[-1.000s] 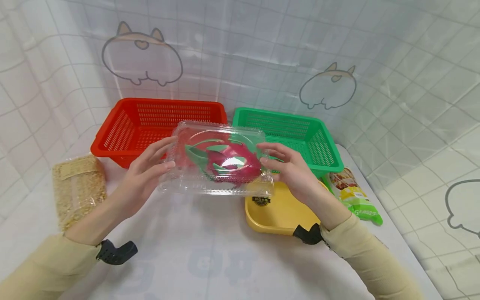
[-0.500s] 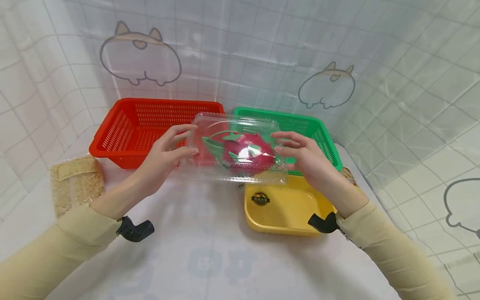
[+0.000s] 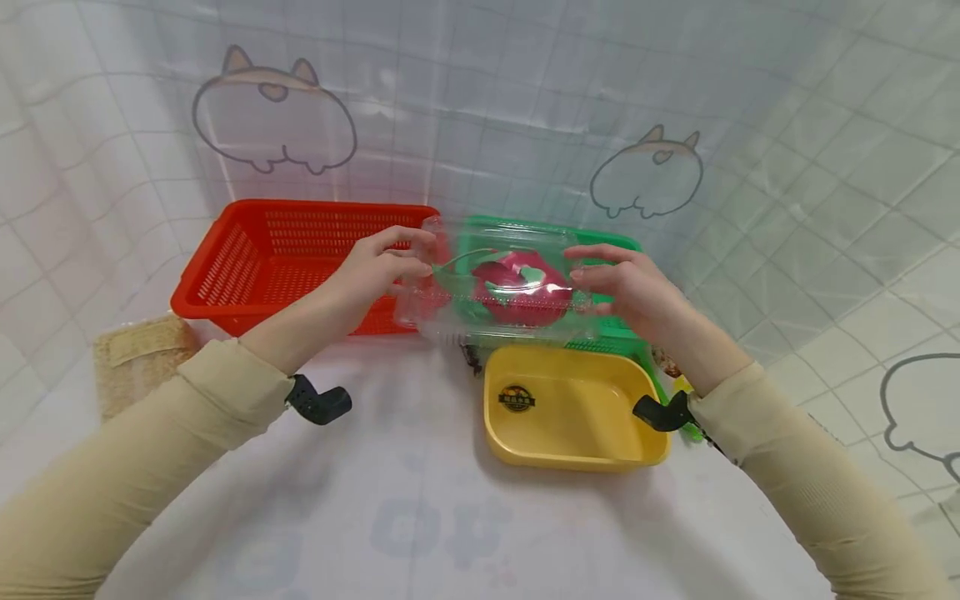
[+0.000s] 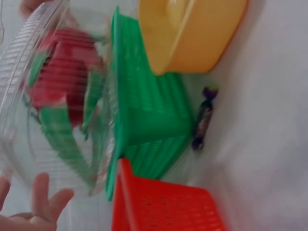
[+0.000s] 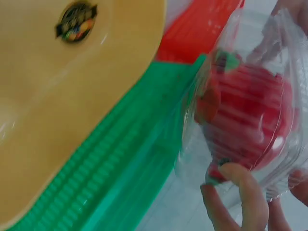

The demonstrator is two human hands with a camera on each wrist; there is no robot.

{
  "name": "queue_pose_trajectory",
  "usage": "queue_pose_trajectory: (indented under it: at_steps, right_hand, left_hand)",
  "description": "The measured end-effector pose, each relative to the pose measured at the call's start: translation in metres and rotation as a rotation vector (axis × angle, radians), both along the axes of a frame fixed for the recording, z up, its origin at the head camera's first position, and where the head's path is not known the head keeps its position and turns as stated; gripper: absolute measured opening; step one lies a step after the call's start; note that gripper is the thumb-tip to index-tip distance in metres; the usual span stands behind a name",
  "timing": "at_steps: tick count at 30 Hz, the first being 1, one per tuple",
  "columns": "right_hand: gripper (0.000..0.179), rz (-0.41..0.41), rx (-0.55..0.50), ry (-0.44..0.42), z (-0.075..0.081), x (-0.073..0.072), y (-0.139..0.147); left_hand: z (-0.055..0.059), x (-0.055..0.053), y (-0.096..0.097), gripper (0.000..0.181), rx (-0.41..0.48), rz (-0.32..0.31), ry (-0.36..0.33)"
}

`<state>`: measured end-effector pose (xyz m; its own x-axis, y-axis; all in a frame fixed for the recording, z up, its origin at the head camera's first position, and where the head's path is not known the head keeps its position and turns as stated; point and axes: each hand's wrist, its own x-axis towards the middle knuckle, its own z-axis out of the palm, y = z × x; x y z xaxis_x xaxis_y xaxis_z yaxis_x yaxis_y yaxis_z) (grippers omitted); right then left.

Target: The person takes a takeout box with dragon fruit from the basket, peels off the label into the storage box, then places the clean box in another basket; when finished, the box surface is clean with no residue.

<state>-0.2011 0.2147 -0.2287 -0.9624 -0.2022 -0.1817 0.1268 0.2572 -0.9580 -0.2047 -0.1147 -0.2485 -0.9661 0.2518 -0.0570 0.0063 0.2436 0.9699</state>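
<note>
A clear plastic clamshell box (image 3: 450,317) with a red and green dragon fruit (image 3: 525,287) inside is held in the air between both hands. My left hand (image 3: 363,271) grips its left end, thumb toward the front. At the opposite end my right hand (image 3: 637,292) holds it, with fingertips against the plastic in the right wrist view. The box hangs over the green basket (image 4: 154,101), and its left end overlaps the red basket's right side in the head view. Seen from the right wrist, the fruit (image 5: 245,110) shows through the plastic wall.
The red basket (image 3: 300,215) stands at the back left. In front of the green basket is a yellow bin (image 3: 577,417) with a black label. A purple wrapped candy (image 4: 203,122) lies nearby. A bag of flakes (image 3: 142,358) sits left; a colourful packet (image 3: 686,387) is partly hidden behind the right arm.
Both hands have carried the clamshell box rightward and farther away, from between the two baskets to over the green one. The candy beside the yellow bin has come into sight.
</note>
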Motion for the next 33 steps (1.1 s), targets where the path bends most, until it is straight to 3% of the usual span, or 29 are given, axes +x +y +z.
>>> queue_pose_trajectory:
  at_steps: [13, 24, 33]
  right_hand:
    - [0.048, 0.043, 0.177, -0.049, 0.012, -0.038, 0.018]
    - [0.047, 0.1, 0.258, -0.127, 0.022, -0.061, 0.031]
    - [0.047, 0.078, 0.297, -0.151, 0.027, -0.074, 0.042]
  left_hand:
    - [0.027, -0.052, 0.02, 0.049, -0.12, -0.068, -0.097]
    - [0.031, -0.084, 0.038, 0.047, -0.231, -0.099, -0.173]
    - [0.04, -0.104, 0.048, 0.051, -0.278, -0.181, -0.253]
